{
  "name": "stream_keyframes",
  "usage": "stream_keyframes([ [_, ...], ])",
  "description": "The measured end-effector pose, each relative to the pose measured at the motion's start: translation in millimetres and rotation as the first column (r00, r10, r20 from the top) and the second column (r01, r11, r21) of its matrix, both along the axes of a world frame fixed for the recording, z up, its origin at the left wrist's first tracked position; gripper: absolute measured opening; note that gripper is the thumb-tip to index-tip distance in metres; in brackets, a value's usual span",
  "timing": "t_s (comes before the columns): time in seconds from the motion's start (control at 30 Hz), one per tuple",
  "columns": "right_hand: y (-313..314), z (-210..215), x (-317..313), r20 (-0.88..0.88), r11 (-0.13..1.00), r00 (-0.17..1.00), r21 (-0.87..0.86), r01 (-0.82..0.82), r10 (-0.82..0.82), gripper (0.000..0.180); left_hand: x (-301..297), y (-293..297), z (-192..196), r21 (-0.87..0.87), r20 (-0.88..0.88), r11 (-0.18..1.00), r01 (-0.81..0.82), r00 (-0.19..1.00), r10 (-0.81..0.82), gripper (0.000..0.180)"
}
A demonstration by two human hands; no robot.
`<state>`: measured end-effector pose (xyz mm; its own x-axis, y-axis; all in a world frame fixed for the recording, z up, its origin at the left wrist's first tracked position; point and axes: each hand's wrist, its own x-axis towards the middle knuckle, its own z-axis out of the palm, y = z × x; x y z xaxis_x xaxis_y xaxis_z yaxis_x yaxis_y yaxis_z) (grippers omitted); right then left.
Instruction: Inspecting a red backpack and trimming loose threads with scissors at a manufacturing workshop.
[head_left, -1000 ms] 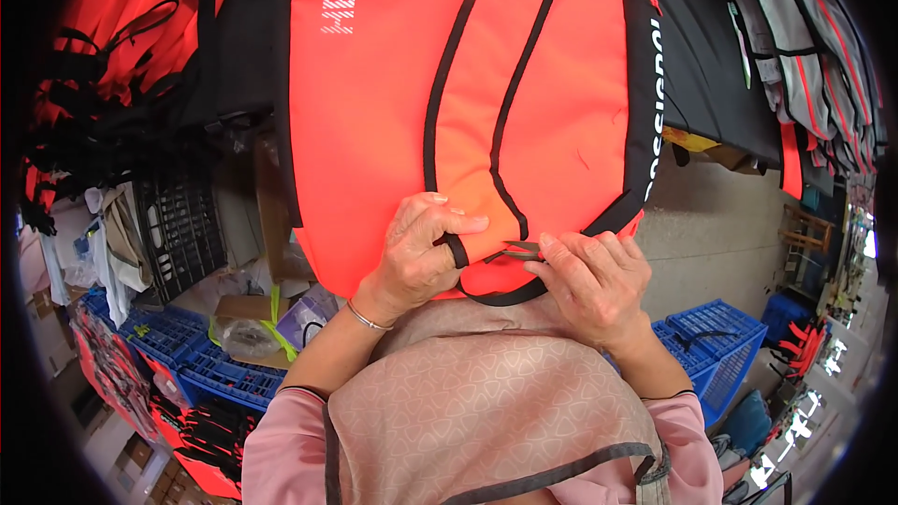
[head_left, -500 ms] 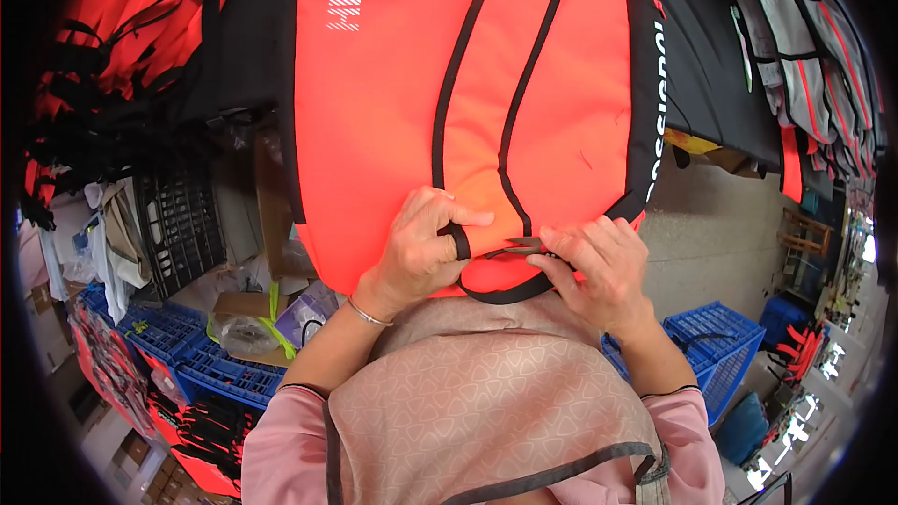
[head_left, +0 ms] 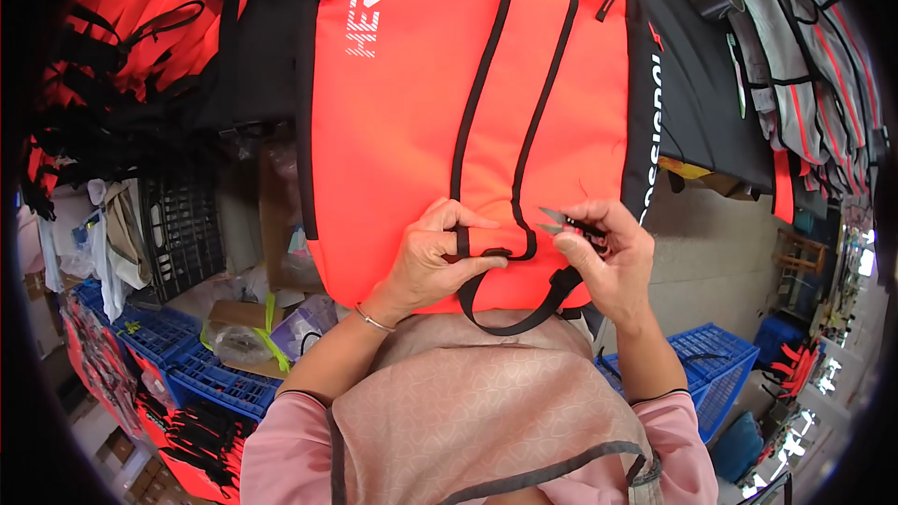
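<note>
Over there, the left hand [head_left: 430,257] pinches the red-orange strap [head_left: 503,122] low down. Just beside, the right hand [head_left: 617,257] grips snips [head_left: 582,226], blades parted

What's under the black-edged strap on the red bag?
The red bag shows on both sides of the strap; whatever lies directly beneath is covered. The left hand holds the strap's end.

Textile workshop, piled red-and-black fabric goods [head_left: 164,14], blue plastic crates [head_left: 725,388], black-covered worktable [head_left: 703,98], snips [head_left: 585,227]
</note>
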<state>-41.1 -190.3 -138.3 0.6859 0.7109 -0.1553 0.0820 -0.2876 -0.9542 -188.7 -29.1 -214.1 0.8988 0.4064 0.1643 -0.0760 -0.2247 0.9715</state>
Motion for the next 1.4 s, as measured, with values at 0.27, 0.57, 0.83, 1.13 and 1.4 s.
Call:
stream_keyframes([
  [0.27,-1.3,6.5,1.1,0.607,0.962,0.746,-0.171,-0.212,0.273,0.026,-0.2,0.3,2.0,-0.029,-0.024,1.0,-0.012,1.0,0.011,0.032],
  [0.57,5.0,5.5,1.8,0.736,0.934,0.575,-0.263,-0.243,0.357,0.02,3.0,0.4,2.0,-0.046,-0.058,0.999,-0.008,0.998,0.006,0.029],
  [0.83,4.1,0.2,9.5,0.165,0.941,0.947,-0.247,-0.231,0.276,0.018,4.6,2.9,4.1,-0.077,-0.098,0.997,0.027,0.995,-0.035,0.027],
  [1.13,7.1,-7.7,3.2,0.081,0.999,0.996,0.018,0.042,-0.043,0.03,6.7,8.8,8.1,-0.238,-0.087,0.971,0.021,0.995,-0.042,0.019],
  [1.4,8.7,-26.1,-21.2,0.807,0.965,0.537,-0.147,-0.216,0.243,0.049,13.0,12.3,19.3,-0.274,-0.121,0.961,0.043,0.99,-0.078,0.025],
])
